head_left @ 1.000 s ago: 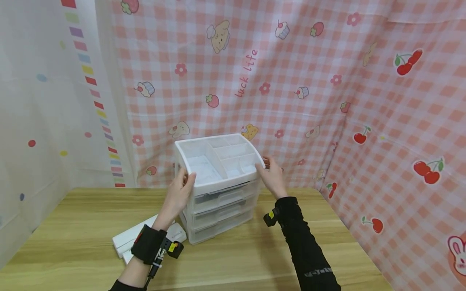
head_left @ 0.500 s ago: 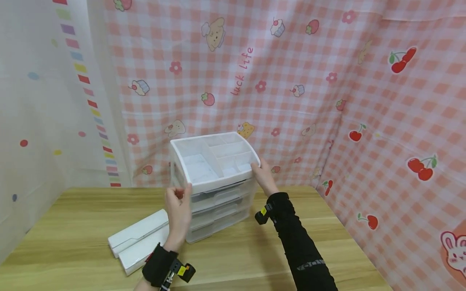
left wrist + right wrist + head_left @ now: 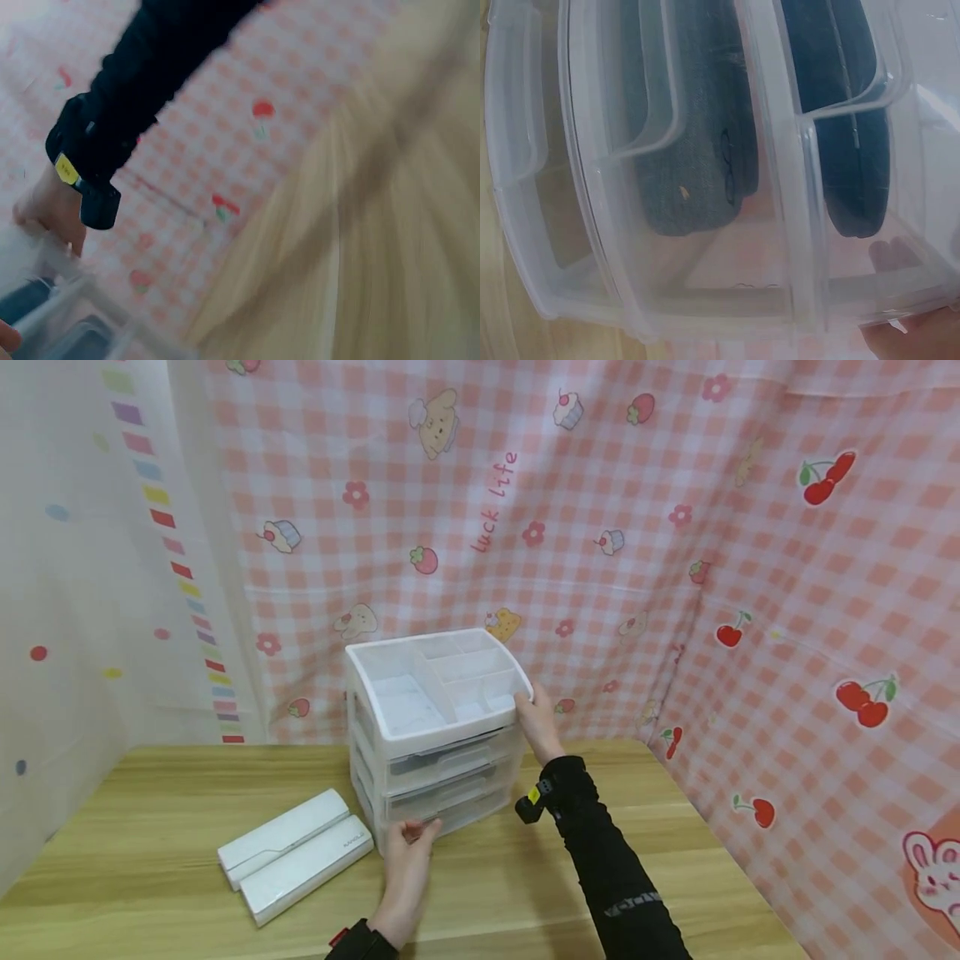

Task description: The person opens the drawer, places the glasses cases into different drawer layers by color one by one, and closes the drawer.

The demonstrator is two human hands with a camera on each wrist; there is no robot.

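Observation:
A white plastic drawer organizer (image 3: 441,735) with translucent drawers and a compartmented top tray stands mid-table. My right hand (image 3: 538,720) grips the tray's right edge near the front corner, thumb on the front side. My left hand (image 3: 407,860) is in front of the lower drawers, fingers loosely bent. Its fingertips look close to the bottom drawer; contact is not clear. The left wrist view is blurred. Through the drawer fronts in the right wrist view show a grey-blue fabric item (image 3: 694,180) and a dark blue one (image 3: 853,172) with a lengthwise seam.
Two white oblong cases (image 3: 307,868) lie side by side left of the organizer, one bearing small lettering. The wooden table (image 3: 142,835) meets a pink checked curtain (image 3: 442,585) behind and at the right. A pale curtain hangs at the left.
My left hand has left the organizer's top left edge and moved down and right to the lower drawers. My right hand keeps its hold on the edge. The head view has shifted slightly.

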